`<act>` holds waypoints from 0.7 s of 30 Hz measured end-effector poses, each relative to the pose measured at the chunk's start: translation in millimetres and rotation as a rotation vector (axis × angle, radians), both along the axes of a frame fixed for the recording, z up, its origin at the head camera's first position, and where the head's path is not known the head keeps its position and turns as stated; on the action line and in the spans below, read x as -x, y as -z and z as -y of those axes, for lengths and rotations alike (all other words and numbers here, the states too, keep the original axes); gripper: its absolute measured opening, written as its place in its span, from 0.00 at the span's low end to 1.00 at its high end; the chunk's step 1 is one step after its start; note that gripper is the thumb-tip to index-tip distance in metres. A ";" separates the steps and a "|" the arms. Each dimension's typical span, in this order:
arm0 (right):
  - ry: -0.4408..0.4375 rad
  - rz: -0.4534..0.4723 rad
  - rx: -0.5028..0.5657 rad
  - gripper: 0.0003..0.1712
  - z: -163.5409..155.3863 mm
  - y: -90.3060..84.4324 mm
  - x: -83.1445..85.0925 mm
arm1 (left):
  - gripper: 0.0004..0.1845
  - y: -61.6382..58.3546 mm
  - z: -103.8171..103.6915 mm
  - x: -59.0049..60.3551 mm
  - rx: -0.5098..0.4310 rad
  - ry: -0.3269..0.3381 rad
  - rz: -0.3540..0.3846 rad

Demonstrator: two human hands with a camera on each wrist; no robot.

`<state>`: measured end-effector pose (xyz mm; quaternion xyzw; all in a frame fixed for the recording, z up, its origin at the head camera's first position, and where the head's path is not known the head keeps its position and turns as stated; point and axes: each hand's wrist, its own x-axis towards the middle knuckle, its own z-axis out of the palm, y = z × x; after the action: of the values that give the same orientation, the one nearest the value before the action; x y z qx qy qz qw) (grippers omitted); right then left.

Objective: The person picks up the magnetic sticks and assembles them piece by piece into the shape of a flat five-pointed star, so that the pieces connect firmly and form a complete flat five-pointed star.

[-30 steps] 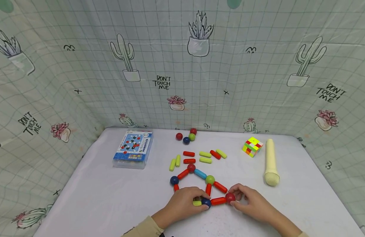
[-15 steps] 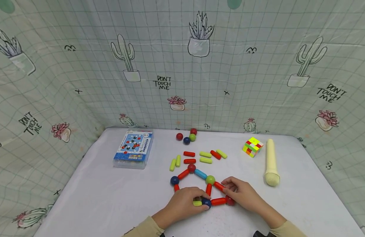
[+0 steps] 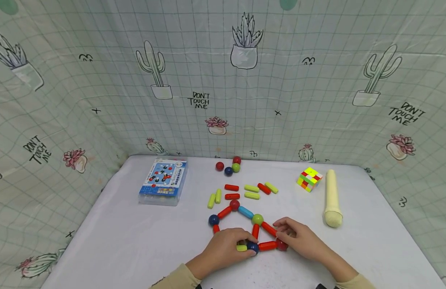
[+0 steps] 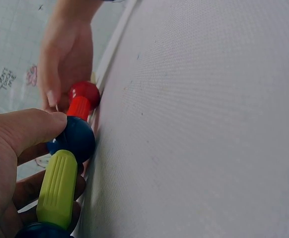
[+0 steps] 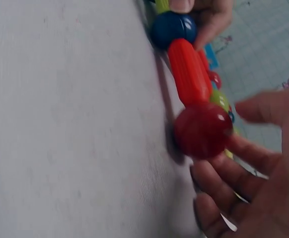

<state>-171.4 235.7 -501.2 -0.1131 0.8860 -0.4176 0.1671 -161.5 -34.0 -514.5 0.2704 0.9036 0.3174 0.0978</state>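
The left hand (image 3: pixel 223 249) pinches the blue ball (image 3: pixel 252 247) to steady it, while the right hand's (image 3: pixel 299 241) relaxed, unclenched fingers touch the red ball (image 3: pixel 281 245).

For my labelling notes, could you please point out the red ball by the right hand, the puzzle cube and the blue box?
red ball (image 5: pixel 202 130), right wrist view, centre of the ball.
puzzle cube (image 3: pixel 309 179), head view, its top corner.
blue box (image 3: pixel 163 181), head view, middle of its lid.

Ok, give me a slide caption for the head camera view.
Two hands join magnetic sticks and balls on a white table: left hand on the blue ball, right hand at the red ball.
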 end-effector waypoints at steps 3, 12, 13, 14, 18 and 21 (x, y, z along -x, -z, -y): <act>-0.081 0.015 -0.018 0.26 -9.4 -1.0 -1.4 | 0.13 -0.7 -0.2 0.0 0.005 -0.005 0.006; -0.117 0.000 -0.050 0.27 -17.2 -1.0 -1.8 | 0.13 -2.8 -0.2 -1.7 0.003 -0.014 0.019; -0.116 -0.009 -0.048 0.27 -17.2 -0.7 -1.9 | 0.14 -2.9 -0.3 -1.8 0.000 -0.011 0.016; -0.115 -0.018 -0.047 0.26 -17.2 -0.3 -2.1 | 0.14 -2.8 -0.4 -2.0 -0.002 -0.010 0.015; -0.111 -0.044 -0.045 0.25 -16.9 0.6 -2.6 | 0.14 -2.5 -0.4 -1.9 -0.009 -0.008 0.012; -0.113 -0.047 -0.041 0.23 -17.0 0.8 -2.6 | 0.13 -2.5 -0.4 -1.2 -0.006 -0.007 0.016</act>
<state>-168.8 252.6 -501.9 -0.1694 0.8903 -0.3862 0.1718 -160.3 -33.6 -512.1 0.2648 0.9028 0.3227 0.1032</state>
